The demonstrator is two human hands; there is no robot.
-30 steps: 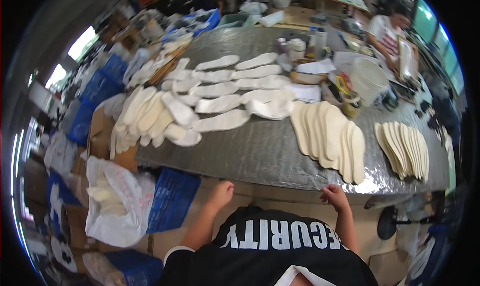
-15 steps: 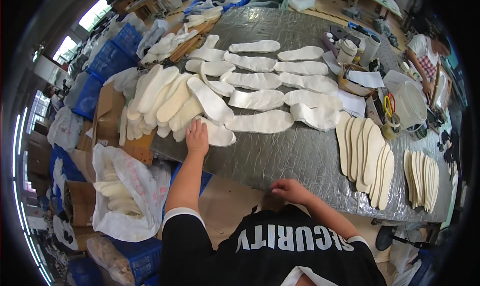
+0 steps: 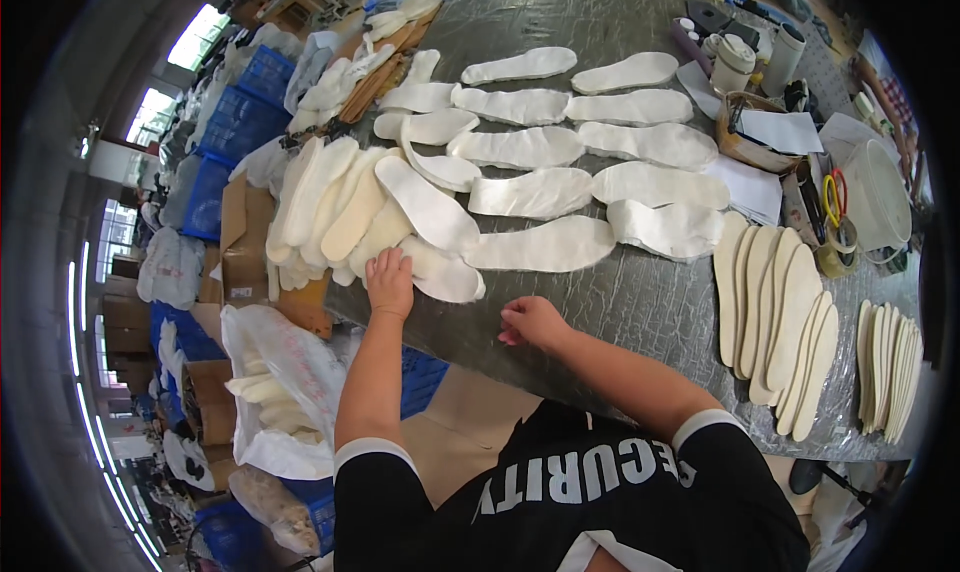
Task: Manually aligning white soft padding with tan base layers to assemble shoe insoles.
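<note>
My left hand (image 3: pixel 389 284) lies with its fingers stretched out on the edge of a white fuzzy insole (image 3: pixel 447 275) at the lower end of the pile. To its left and above is a heap of cream insoles (image 3: pixel 318 202), overlapping each other. My right hand (image 3: pixel 535 322) hovers over the table's near edge with its fingers curled in, and nothing shows in it. Just above it a white insole (image 3: pixel 547 244) lies flat. Rows of more fuzzy insoles (image 3: pixel 518 148) cover the middle of the grey, foil-like table top (image 3: pixel 480 322).
Fanned stacks of cream insoles (image 3: pixel 770 307) and a narrower stack (image 3: pixel 888 372) lie at the right. Beyond them are a basket (image 3: pixel 765 137), a tape roll (image 3: pixel 838 252) and a white bucket (image 3: pixel 875 197). A plastic bag of insoles (image 3: pixel 290 372) stands at the lower left.
My right hand has come up and left from near my body to over the table edge. My left hand remains on the insole. The view has shifted, moving the table's things rightward.
</note>
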